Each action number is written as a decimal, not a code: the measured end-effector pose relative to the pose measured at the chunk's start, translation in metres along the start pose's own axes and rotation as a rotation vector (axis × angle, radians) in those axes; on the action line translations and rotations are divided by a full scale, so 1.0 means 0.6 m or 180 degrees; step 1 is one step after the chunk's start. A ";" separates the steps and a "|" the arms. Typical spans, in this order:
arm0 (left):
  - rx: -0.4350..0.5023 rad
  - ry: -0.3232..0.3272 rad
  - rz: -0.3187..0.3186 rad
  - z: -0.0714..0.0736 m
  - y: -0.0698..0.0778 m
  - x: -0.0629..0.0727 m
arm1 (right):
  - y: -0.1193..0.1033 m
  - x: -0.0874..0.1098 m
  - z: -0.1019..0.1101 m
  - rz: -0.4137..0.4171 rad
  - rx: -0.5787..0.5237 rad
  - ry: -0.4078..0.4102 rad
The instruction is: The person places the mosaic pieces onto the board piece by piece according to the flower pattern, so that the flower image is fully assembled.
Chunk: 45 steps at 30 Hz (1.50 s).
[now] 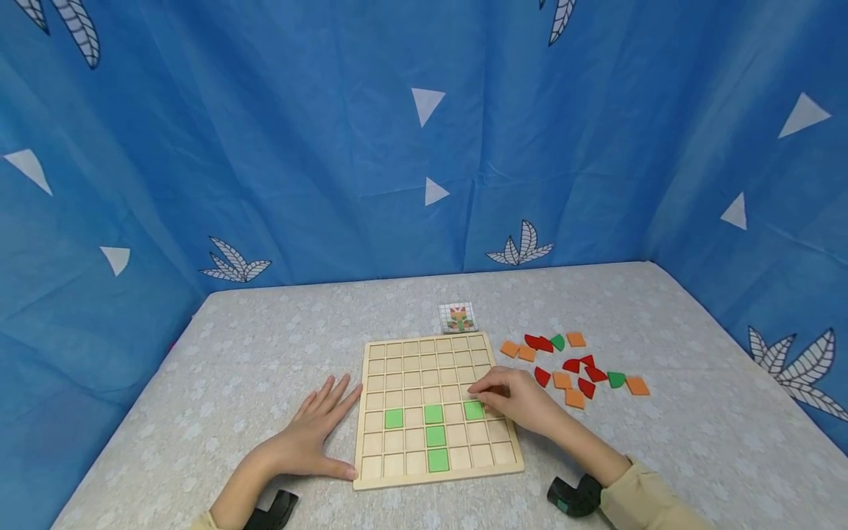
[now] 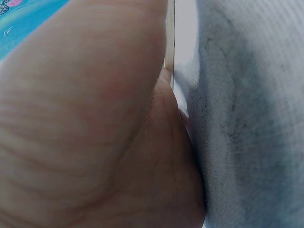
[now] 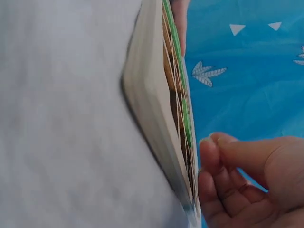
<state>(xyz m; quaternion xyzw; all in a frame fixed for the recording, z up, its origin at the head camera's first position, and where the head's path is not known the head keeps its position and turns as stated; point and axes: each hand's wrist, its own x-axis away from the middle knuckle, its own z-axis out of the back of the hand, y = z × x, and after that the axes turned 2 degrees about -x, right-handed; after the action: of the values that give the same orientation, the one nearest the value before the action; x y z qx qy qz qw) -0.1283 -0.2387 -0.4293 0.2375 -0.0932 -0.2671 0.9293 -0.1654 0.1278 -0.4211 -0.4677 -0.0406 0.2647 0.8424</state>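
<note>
A wooden grid board (image 1: 437,481) lies on the table, with green square tiles (image 1: 436,436) in several of its cells. My left hand (image 1: 305,442) lies spread on the cloth at the board's left side, index fingertip and thumb tip right at its edge. Over the board's right part is my right hand (image 1: 523,400), its thumb and index tips close above the rightmost green tile (image 1: 473,410). In the right wrist view, the right hand (image 3: 254,175) has curled fingers, thumb and index tips together, and nothing shows between them. The left wrist view is mostly filled by the left hand (image 2: 80,109).
A small card with a coloured pattern (image 1: 457,318) sits behind the board. To the board's right are scattered loose pieces: orange squares (image 1: 638,386), red quarter-circle pieces (image 1: 586,388) and green quarter-circle pieces (image 1: 616,380). A blue curtain (image 1: 344,147) hangs around the table (image 1: 265,346).
</note>
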 end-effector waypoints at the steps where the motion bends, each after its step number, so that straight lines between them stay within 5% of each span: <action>1: -0.0004 -0.0004 0.0004 0.000 0.000 0.000 | 0.000 0.000 0.004 -0.0049 -0.0062 0.0009; 10: 0.0027 -0.0020 0.0024 0.001 0.002 -0.005 | 0.003 0.013 0.072 -0.0273 -0.0109 0.0242; 20: 0.0047 -0.0069 0.0070 0.003 0.001 -0.004 | 0.043 0.081 0.140 -0.0428 0.0152 0.0606; 28: 0.0104 -0.0068 0.0015 -0.001 0.002 0.002 | 0.072 0.123 0.165 -0.0748 0.0724 0.0479; 38: 0.0046 -0.0086 0.0024 0.000 0.001 -0.002 | 0.089 0.138 0.179 -0.0259 0.0533 0.0040; 45: 0.0028 -0.0092 0.0080 0.001 0.001 0.000 | 0.094 0.139 0.170 -0.0104 0.0483 0.0115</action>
<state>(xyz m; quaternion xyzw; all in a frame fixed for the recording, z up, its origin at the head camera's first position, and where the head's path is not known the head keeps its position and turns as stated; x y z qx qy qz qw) -0.1282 -0.2387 -0.4287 0.2365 -0.1108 -0.2584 0.9301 -0.1494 0.2702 -0.4249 -0.4065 -0.0127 0.2447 0.8802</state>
